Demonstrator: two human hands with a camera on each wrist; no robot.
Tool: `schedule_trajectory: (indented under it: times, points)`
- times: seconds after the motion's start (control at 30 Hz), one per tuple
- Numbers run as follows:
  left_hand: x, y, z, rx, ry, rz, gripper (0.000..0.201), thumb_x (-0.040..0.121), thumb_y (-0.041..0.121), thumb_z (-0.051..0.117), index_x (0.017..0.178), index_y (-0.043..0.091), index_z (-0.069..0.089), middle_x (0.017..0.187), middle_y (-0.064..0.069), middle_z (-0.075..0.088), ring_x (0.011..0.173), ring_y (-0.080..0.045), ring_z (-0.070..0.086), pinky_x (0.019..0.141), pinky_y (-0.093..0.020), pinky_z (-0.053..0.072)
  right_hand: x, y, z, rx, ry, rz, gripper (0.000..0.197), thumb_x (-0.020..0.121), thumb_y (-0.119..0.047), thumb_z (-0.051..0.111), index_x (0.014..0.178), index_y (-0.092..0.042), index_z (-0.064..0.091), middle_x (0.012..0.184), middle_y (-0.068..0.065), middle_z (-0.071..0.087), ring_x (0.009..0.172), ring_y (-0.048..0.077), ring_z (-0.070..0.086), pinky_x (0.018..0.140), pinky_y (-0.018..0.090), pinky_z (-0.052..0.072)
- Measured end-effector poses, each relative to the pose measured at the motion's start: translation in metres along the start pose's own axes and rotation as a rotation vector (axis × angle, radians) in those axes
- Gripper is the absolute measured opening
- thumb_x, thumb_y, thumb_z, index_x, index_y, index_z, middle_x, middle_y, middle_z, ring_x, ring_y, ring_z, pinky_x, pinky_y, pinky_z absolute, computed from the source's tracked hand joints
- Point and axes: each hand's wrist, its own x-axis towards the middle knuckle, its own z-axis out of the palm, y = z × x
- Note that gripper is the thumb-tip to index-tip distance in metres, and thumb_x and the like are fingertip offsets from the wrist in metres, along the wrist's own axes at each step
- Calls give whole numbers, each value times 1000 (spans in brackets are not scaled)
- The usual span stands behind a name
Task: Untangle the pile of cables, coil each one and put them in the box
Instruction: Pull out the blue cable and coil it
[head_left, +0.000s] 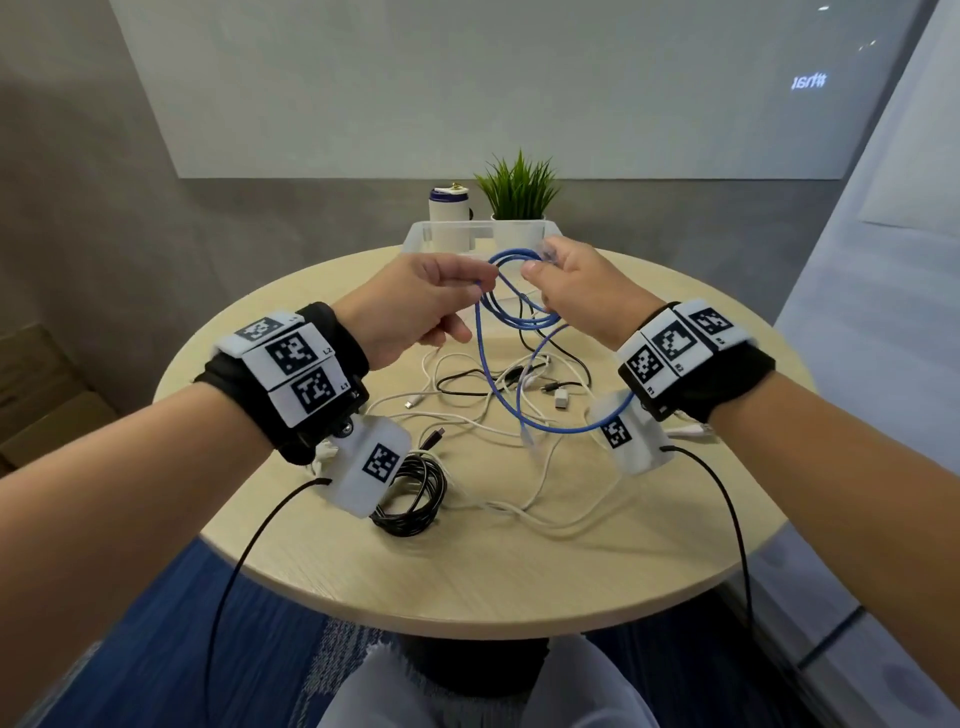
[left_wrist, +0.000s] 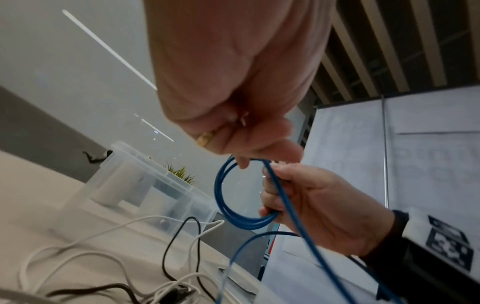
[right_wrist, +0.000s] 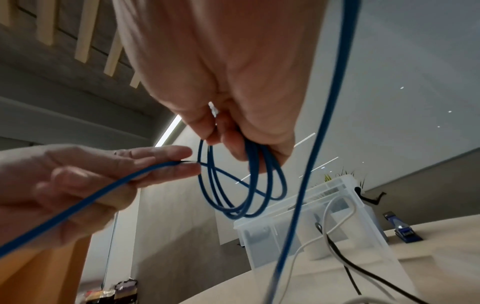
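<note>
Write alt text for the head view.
Above a round table, the right hand holds blue cable loops while the left hand pinches its free strand. White and black cables lie tangled below; a clear box stands behind.

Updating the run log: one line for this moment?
step: coiling blue cable | right hand: holds loops | left hand: pinches strand | box: no cable visible | black coil: on table
</note>
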Motion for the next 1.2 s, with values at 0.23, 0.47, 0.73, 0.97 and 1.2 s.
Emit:
schedule_trajectory:
  times: [0.23, 0.47, 0.73, 0.97, 1.2]
  points:
    - [5, 0, 5, -46, 199, 126, 23, 81, 9, 72, 90, 15, 52, 79, -4, 69, 54, -4, 57, 49, -13, 41, -2, -9, 3, 320, -64, 59, 8, 99, -14, 42, 101, -13, 49, 65, -4, 37, 60, 10, 39, 80, 39, 46]
    - [6, -4, 10, -83, 138, 186, 27, 75, 1, 74, 99, 1, 62, 84, -7, 70, 71, -11, 66, 76, -23, 55, -5, -9, 2, 395, -135, -2, 11, 98, -25, 48, 89, -20, 50, 65, -3, 37, 60, 11, 38, 78, 37, 45]
    - [9, -3, 7, 385, 203, 365, 8, 88, 33, 65, 94, 36, 69, 90, 19, 44, 91, -6, 43, 86, -22, 38, -8, -6, -2, 215, -217, -55, 33, 73, -17, 72, 103, -17, 59, 67, -5, 48, 68, 16, 44, 74, 37, 46]
    - [14, -6, -1, 273, 297, 312, 25, 87, 19, 66, 103, 28, 50, 104, 11, 53, 93, -7, 47, 77, -22, 42, -9, -12, 0, 314, -147, 7, 24, 97, -3, 38, 83, -20, 49, 71, 3, 42, 63, 13, 45, 87, 43, 53]
    - [12, -13, 0, -123, -3, -166, 33, 90, 18, 60, 118, 28, 46, 107, -1, 62, 105, -15, 56, 97, -39, 34, -10, -17, -2, 721, -261, 19, 8, 74, -8, 46, 82, -12, 46, 64, 1, 42, 56, 14, 47, 76, 38, 56]
